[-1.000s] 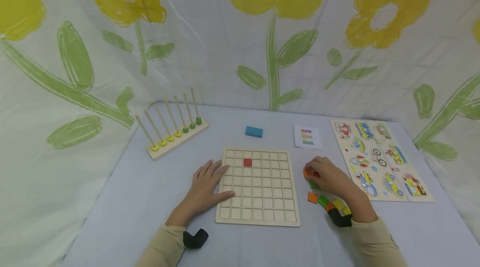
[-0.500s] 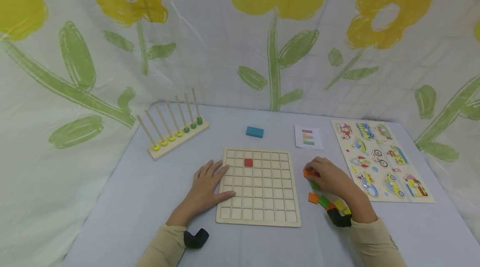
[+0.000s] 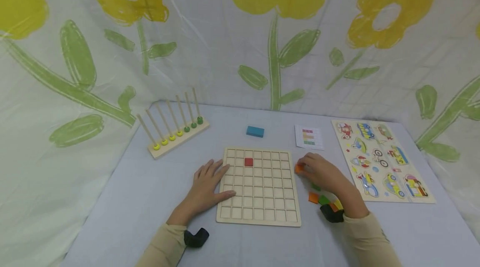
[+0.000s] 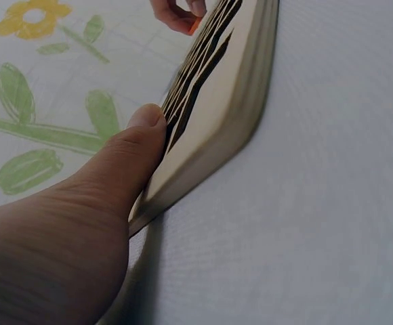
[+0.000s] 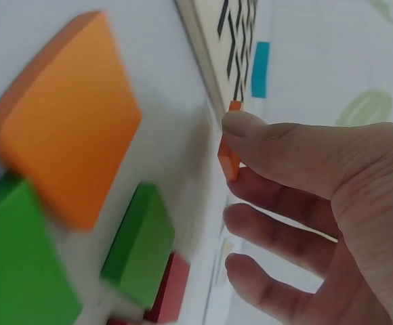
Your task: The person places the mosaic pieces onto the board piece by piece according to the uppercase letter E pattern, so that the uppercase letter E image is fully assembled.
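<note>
My left hand (image 3: 204, 188) lies spread on the left edge of a wooden grid board (image 3: 258, 192), and in the left wrist view its thumb (image 4: 139, 139) rests on the board's rim. One red square tile (image 3: 248, 162) sits in a cell near the board's top. Just off the board's right edge, my right hand (image 3: 320, 173) pinches an orange square tile (image 5: 228, 159) between thumb and fingers. Loose tiles lie beneath and behind that hand: an orange tile (image 5: 74, 122), a green tile (image 5: 142, 250), a red tile (image 5: 171, 288) and several others, partly hidden by the wrist.
A peg abacus (image 3: 170, 146) with yellow and green beads stands at the back left. Behind the board are a blue block (image 3: 255, 131) and a printed pattern card (image 3: 309, 137). A picture puzzle board (image 3: 371, 163) lies at the right.
My right hand has moved left and slightly away from me, carrying the orange tile from the loose tiles toward the board's right edge. The left hand stays in place on the board.
</note>
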